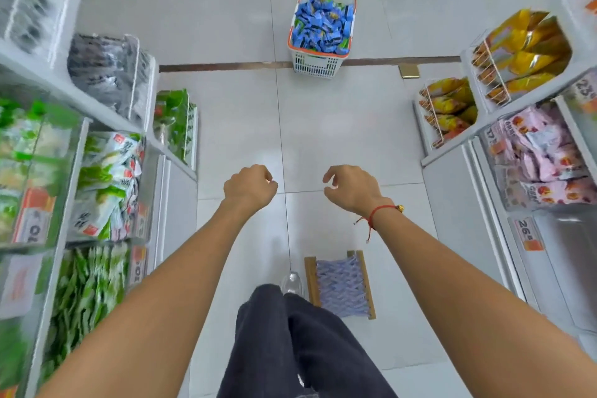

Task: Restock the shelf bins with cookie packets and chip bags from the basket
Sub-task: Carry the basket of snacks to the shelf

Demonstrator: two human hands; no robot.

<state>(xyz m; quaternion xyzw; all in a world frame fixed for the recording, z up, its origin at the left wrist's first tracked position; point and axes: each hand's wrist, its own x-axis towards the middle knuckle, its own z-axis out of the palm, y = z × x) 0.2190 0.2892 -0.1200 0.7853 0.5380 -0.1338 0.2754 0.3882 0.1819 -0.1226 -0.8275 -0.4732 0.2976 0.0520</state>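
Standing in the aisle with both arms stretched forward and nothing in hand; judged step: the approach to the basket, before any packet is picked up.

Basket: white with an orange rim, on the floor well ahead of the hands, heaped with blue packets; a few green ones show at the edges. Whether these are cookies or chips cannot be told from here.

Left hand: fingers loosely curled under, holding nothing, touching nothing, hanging over bare floor.
Right hand: fingers and thumb loosely hooked with a gap between them, also empty; a red cord bracelet sits on the wrist.

Shelf bins: left side holds green and white bags; right side holds pink packets and, further along, yellow bags behind wire fronts. No bin of blue packets is plainly in view, so the destination is undetermined.

Next move, as judged: close the distance to the basket, bend down, and take hold of either a handful of packets or the basket itself. The heap is loose and piled above the rim, so a careless scoop could spill packets onto the floor.

A small wooden-framed woven stool stands just beside the person's leg.
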